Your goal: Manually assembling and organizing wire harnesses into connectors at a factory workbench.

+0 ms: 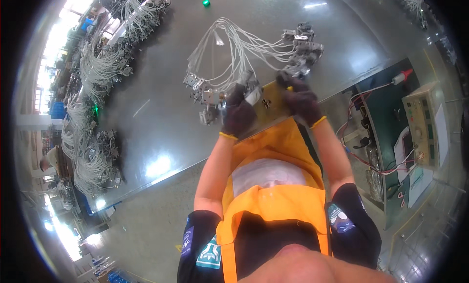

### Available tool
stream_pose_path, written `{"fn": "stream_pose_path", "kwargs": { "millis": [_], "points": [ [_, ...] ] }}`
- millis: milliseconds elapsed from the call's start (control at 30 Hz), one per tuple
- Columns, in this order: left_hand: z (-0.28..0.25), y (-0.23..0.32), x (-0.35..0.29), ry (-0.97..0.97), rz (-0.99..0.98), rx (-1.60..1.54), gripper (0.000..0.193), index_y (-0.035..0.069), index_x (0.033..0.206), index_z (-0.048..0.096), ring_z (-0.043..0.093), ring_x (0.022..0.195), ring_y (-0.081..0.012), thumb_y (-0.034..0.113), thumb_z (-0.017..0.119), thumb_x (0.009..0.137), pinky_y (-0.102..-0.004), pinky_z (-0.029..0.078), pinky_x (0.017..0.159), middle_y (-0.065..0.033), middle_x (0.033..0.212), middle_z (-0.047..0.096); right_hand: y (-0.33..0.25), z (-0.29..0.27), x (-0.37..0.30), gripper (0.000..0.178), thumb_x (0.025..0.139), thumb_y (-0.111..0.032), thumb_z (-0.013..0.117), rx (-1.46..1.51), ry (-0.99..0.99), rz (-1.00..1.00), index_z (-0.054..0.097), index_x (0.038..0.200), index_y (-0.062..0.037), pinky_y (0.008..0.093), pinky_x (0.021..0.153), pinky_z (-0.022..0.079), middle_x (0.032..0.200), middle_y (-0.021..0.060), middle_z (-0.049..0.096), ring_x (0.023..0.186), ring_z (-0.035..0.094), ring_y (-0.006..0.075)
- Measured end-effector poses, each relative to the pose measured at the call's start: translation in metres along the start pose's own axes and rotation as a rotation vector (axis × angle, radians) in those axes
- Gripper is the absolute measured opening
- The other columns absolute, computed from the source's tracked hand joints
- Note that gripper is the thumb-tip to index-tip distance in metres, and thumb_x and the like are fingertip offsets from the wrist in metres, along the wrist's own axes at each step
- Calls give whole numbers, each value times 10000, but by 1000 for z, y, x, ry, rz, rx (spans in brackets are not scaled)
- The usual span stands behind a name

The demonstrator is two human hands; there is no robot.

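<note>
My left hand (238, 112), in a dark glove with a yellow cuff, is closed round a small silvery metal part (252, 93) at the table's near edge. My right hand (300, 101), gloved alike, is over the edge to the right; its curled fingers are smeared by motion, and what they may hold cannot be made out. Beyond both hands a bundle of white wires (229, 36) arches across the table. It joins a cluster of metal units (211, 97) left of my left hand to another cluster of metal units (305, 46) just beyond my right hand.
The grey metal table (156, 122) reaches far left and ahead. More wired metal units (93, 156) line its left side. A green light (206, 3) shows at the far edge. On the right are a bench instrument (424, 126), red-and-white cables (359, 161) and scissors (402, 199).
</note>
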State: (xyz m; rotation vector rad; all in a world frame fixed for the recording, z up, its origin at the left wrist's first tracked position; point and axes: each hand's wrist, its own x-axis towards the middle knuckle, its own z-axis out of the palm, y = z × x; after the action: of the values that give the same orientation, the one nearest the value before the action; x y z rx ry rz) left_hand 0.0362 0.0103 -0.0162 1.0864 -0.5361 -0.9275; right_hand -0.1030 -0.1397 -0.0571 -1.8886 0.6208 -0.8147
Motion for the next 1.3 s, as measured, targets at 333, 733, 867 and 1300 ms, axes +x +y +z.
{"fn": "stream_pose_path", "kwargs": {
  "millis": [333, 733, 867, 1300],
  "points": [
    [12, -26, -19, 37, 219, 704, 613, 1, 1490, 453, 643, 1145, -219, 125, 720, 952, -360, 533, 968, -187, 1318, 633, -44, -47, -9, 464, 1032, -335, 599, 277, -325, 555, 588, 1458, -152, 215, 659, 503, 909, 16, 740, 830, 678, 78],
    [14, -60, 7, -41, 270, 944, 575, -11, 1363, 513, 646, 998, -420, 107, 743, 849, -499, 501, 821, -250, 1061, 653, -80, -38, -18, 236, 968, -276, 597, -664, -477, -101, 720, 1018, -81, 501, 732, 563, 883, 204, 723, 840, 706, 399],
    [19, -51, 10, -45, 395, 1069, 487, 3, 1289, 564, 660, 922, -441, 122, 737, 849, -505, 511, 780, -241, 990, 666, -90, -34, -13, 200, 962, -199, 573, -798, -473, -224, 684, 1102, -110, 485, 724, 528, 852, 183, 685, 813, 671, 386],
    [32, -16, -15, -23, 432, 1238, 674, -6, 1410, 494, 568, 1214, -438, 221, 746, 827, -519, 443, 1027, -267, 1233, 613, -88, -32, -24, 357, 972, -223, 614, -552, -396, -40, 657, 1298, -85, 442, 821, 556, 978, 222, 719, 903, 709, 362]
  ]
}}
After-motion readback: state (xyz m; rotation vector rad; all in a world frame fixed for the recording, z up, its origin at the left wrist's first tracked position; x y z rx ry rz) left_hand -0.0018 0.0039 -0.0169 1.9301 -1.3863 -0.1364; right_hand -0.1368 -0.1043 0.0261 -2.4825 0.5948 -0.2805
